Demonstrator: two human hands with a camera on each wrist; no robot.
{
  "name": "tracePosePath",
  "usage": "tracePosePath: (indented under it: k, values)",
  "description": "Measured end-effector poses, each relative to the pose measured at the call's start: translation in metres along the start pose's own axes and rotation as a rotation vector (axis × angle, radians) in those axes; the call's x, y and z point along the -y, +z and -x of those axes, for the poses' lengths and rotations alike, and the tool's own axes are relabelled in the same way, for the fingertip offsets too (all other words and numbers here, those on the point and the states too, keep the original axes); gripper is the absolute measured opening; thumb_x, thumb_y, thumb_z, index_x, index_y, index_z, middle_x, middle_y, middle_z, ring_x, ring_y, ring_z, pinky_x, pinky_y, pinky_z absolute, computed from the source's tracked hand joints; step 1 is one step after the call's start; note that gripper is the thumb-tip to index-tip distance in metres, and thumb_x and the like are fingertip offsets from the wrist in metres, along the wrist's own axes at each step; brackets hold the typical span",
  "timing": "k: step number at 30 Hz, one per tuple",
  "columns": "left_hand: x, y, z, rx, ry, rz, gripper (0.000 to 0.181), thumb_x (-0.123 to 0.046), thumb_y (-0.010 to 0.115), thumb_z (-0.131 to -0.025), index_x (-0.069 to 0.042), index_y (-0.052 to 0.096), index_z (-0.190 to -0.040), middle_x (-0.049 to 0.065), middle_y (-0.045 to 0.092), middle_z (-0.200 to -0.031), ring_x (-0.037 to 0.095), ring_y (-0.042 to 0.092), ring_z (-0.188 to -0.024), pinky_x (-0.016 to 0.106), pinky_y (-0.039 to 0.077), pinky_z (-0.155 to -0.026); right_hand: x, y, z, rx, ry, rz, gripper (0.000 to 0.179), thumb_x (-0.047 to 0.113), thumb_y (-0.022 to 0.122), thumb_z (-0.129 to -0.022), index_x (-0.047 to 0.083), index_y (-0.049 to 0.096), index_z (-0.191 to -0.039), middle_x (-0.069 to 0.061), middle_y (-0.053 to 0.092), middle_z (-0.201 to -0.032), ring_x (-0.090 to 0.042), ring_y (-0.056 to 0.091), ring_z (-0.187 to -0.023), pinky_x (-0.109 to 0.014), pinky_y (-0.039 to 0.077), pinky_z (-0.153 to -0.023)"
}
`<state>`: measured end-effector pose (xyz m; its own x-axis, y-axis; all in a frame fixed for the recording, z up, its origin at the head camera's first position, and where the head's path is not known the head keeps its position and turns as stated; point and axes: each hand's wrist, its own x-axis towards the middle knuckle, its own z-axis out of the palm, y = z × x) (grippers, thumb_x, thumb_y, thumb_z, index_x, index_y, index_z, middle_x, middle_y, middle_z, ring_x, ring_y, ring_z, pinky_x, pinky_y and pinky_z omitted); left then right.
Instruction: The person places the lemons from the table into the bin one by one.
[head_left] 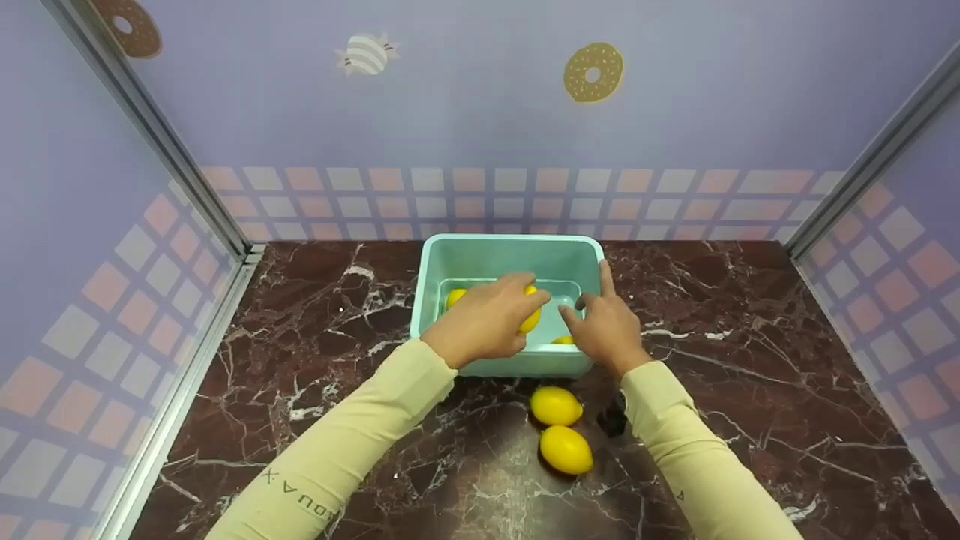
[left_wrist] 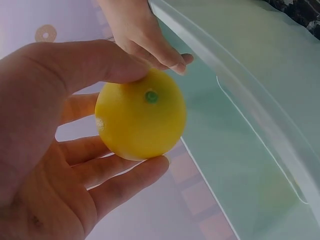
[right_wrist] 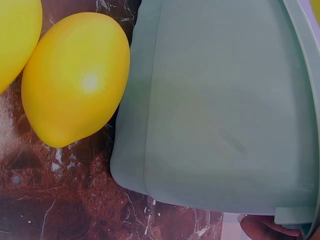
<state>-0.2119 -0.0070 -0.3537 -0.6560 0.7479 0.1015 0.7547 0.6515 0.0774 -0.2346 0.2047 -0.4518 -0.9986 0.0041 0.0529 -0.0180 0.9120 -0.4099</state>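
Note:
My left hand (head_left: 484, 316) grips a yellow lemon (left_wrist: 142, 120) over the inside of a pale green plastic bin (head_left: 510, 365). The left wrist view shows the thumb on top of this lemon, near its green stem end, and the fingers beneath. At the bin's right side, my right hand (head_left: 606, 326) holds the rim, with the thumb inside and a finger (right_wrist: 265, 229) under the lip outside. Two more lemons show inside the bin, one at the left (head_left: 454, 297) and one partly hidden by the near wall (head_left: 562, 340).
Two lemons lie together on the dark red marbled table (head_left: 735, 405) before the bin, a farther lemon (head_left: 556, 406) and a nearer lemon (head_left: 566, 450). A patterned purple wall (head_left: 480, 112) stands behind, with side panels left and right.

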Motion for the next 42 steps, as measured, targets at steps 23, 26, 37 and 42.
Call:
tracePosePath:
  k: [23,26,37,42]
  values:
    - [0.008,0.002,-0.018,0.055,-0.051,-0.002,0.051,-0.017,0.069,-0.081,-0.015,0.057,-0.130,0.012,0.056,-0.127,0.025,0.058,-0.105,0.040,0.055,-0.082,0.000,0.000,-0.001,0.001,0.014,0.002,0.051,0.048,0.052,-0.093,0.003,0.068,-0.110,-0.011,0.005,-0.164,-0.037,0.063,-0.101,-0.054,0.051,-0.081]
    - [0.007,0.002,-0.021,0.059,-0.053,-0.005,0.048,-0.017,0.069,-0.081,-0.014,0.057,-0.128,0.010,0.057,-0.123,0.023,0.057,-0.101,0.038,0.055,-0.082,-0.001,0.000,-0.001,0.002,0.009,0.001,0.050,0.048,0.052,-0.094,0.003,0.068,-0.110,-0.011,0.005,-0.164,-0.037,0.063,-0.101,-0.055,0.051,-0.081]
    - [0.008,0.000,-0.028,0.092,-0.075,-0.013,0.050,-0.018,0.068,-0.084,-0.016,0.055,-0.131,0.010,0.053,-0.134,0.023,0.055,-0.111,0.038,0.055,-0.087,0.001,-0.001,0.000,0.007,0.015,0.000,0.049,0.047,0.054,-0.094,0.003,0.068,-0.111,-0.012,0.005,-0.164,-0.037,0.062,-0.103,-0.054,0.051,-0.081]
    - [0.010,0.000,-0.031,0.100,-0.081,-0.012,0.048,-0.018,0.068,-0.084,-0.016,0.055,-0.130,0.009,0.054,-0.129,0.022,0.055,-0.107,0.038,0.055,-0.084,0.001,-0.002,-0.001,0.013,0.020,-0.002,0.049,0.047,0.053,-0.094,0.003,0.068,-0.111,-0.012,0.004,-0.164,-0.038,0.062,-0.103,-0.055,0.050,-0.082]
